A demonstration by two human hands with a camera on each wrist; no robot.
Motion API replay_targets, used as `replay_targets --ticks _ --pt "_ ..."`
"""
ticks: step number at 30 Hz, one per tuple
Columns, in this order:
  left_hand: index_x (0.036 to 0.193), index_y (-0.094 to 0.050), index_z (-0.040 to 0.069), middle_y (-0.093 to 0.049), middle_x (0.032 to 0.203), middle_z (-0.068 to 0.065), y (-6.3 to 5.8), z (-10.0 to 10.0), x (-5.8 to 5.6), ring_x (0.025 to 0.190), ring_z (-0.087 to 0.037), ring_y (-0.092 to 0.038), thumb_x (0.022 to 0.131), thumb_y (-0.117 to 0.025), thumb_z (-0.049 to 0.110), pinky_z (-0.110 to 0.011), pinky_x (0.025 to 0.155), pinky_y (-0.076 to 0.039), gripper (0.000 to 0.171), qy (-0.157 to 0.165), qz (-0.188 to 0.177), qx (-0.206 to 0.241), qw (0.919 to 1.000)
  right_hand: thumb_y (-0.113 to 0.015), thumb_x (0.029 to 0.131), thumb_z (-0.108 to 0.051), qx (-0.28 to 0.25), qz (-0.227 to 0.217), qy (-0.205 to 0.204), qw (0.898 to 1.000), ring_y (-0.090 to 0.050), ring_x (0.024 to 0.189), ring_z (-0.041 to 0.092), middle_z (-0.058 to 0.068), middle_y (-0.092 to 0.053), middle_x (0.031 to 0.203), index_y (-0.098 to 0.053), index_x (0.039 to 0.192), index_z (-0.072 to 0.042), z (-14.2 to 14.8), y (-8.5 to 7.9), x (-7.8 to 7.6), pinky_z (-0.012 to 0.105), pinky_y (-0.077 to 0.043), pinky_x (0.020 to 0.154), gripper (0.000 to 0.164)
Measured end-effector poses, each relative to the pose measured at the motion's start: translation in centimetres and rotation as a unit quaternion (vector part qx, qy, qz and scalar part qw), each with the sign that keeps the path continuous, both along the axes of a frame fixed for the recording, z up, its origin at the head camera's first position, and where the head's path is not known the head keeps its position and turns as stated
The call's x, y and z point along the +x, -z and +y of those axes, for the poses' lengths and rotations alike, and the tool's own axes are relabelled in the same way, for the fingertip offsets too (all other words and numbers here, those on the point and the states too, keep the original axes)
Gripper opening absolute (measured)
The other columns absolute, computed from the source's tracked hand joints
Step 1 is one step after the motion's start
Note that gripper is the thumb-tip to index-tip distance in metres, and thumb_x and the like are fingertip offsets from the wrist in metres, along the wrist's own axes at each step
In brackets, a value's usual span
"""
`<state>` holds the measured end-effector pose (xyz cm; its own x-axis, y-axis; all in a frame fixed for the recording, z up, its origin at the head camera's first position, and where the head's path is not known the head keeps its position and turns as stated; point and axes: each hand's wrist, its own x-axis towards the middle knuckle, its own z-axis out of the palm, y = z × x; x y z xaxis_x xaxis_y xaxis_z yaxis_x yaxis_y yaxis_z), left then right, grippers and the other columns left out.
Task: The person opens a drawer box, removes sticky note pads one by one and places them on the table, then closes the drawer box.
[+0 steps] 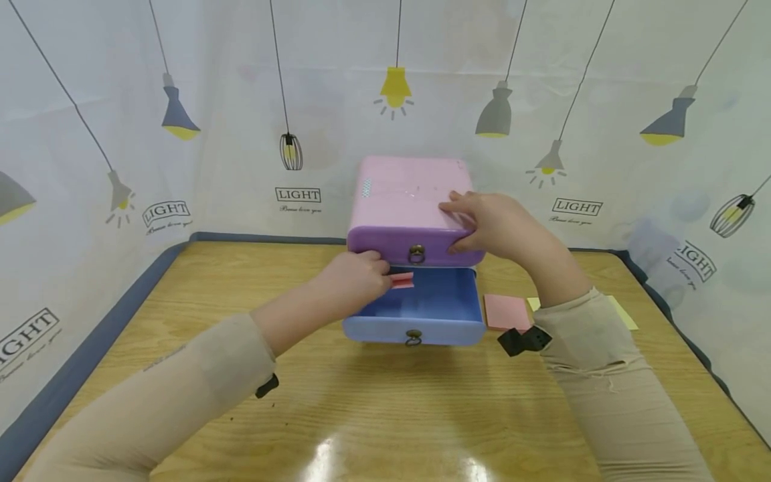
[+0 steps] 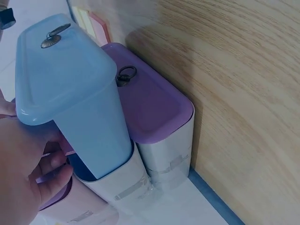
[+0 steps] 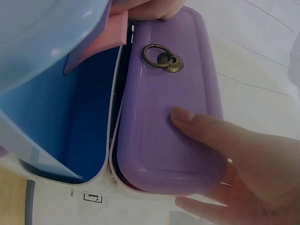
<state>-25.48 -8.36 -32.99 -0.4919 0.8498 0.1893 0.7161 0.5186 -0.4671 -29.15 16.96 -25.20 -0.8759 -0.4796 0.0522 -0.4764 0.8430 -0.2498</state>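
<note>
A small chest of stacked drawers stands before me, with a pink top (image 1: 409, 191). Its purple upper drawer (image 1: 385, 244) is pushed in, and the blue drawer (image 1: 413, 328) below is pulled out. Over the left side of the blue drawer, my left hand (image 1: 358, 281) pinches a folded pink paper note (image 1: 402, 280); in the right wrist view the note (image 3: 110, 37) reaches into the drawer. My right hand (image 1: 490, 221) holds the upper right corner of the chest, thumb on the purple front and fingers on top.
In the left wrist view, another purple drawer (image 2: 157, 101) with a ring pull sits below the blue one. Right of the chest, a pink sticky note pad (image 1: 507, 312) and yellow notes (image 1: 622, 312) lie on the wooden table (image 1: 385, 408). A printed cloth (image 1: 337, 87) hangs behind.
</note>
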Motion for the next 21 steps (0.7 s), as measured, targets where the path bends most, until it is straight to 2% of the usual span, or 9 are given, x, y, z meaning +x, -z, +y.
replay_targets --ticks 4,6,8,11,14,18,21 --pt "0.091 -0.075 0.016 -0.063 0.081 0.004 -0.2 0.0 0.3 0.075 -0.018 -0.052 0.09 -0.067 0.019 -0.031 0.058 -0.05 0.009 -0.014 -0.018 0.026 0.9994 -0.084 0.077 -0.024 -0.002 0.002 -0.001 1.0 -0.027 0.142 0.035 0.013 -0.034 0.153 -0.05 0.143 -0.01 0.0 0.1 0.0 0.051 -0.025 0.113 0.076" --pt "0.095 -0.075 0.015 -0.063 0.08 0.004 -0.4 0.0 0.4 0.074 -0.018 -0.051 0.088 -0.068 0.024 -0.032 0.057 -0.048 0.014 -0.016 -0.02 0.037 0.999 -0.084 0.077 -0.024 -0.002 0.001 0.0 1.0 -0.027 0.142 0.035 0.013 -0.034 0.153 -0.05 0.143 -0.01 0.1 0.1 0.0 0.051 -0.024 0.113 0.076" --pt "0.104 -0.075 0.015 -0.064 0.08 0.004 -0.6 -0.2 0.5 0.074 -0.019 -0.05 0.086 -0.07 0.027 -0.032 0.057 -0.047 0.023 -0.015 -0.016 0.042 0.9989 -0.084 0.078 -0.023 -0.001 0.0 0.0 1.0 -0.026 0.142 0.035 0.013 -0.034 0.154 -0.049 0.144 -0.009 0.1 0.1 0.1 0.051 -0.024 0.113 0.076" --pt "0.12 -0.071 0.02 -0.065 0.079 0.006 -0.8 -0.6 0.5 0.074 -0.018 -0.05 0.088 -0.069 0.02 -0.03 0.058 -0.046 0.032 -0.011 0.001 0.047 0.9988 -0.083 0.078 -0.023 0.001 -0.001 0.0 1.0 -0.026 0.142 0.035 0.013 -0.034 0.154 -0.049 0.144 -0.009 0.1 0.1 0.0 0.052 -0.023 0.113 0.075" --pt "0.111 -0.075 0.018 -0.065 0.079 0.004 -1.1 -1.0 0.7 0.072 -0.019 -0.052 0.088 -0.067 0.006 -0.03 0.059 -0.048 0.027 -0.004 -0.006 0.074 0.9973 -0.083 0.078 -0.022 0.002 -0.001 -0.001 1.0 -0.026 0.142 0.035 0.013 -0.033 0.154 -0.049 0.144 -0.009 0.2 0.2 0.0 0.051 -0.023 0.114 0.075" --pt "0.087 -0.077 0.012 -0.065 0.08 0.001 -1.9 -1.6 1.4 0.071 -0.019 -0.057 0.088 -0.069 0.002 -0.03 0.061 -0.05 0.012 -0.008 -0.042 0.123 0.9915 -0.083 0.078 -0.022 0.002 -0.001 -0.003 1.0 -0.026 0.142 0.035 0.013 -0.033 0.154 -0.049 0.144 -0.009 0.1 0.2 0.0 0.051 -0.023 0.114 0.075" --pt "0.09 -0.077 0.011 -0.066 0.082 0.001 -2.6 -2.2 2.0 0.072 -0.018 -0.06 0.087 -0.072 0.005 -0.029 0.062 -0.052 0.008 -0.009 -0.054 0.148 0.9874 -0.083 0.078 -0.022 0.0 -0.002 -0.003 1.0 -0.026 0.143 0.035 0.013 -0.034 0.154 -0.049 0.144 -0.009 0.1 0.2 0.0 0.051 -0.022 0.114 0.075"
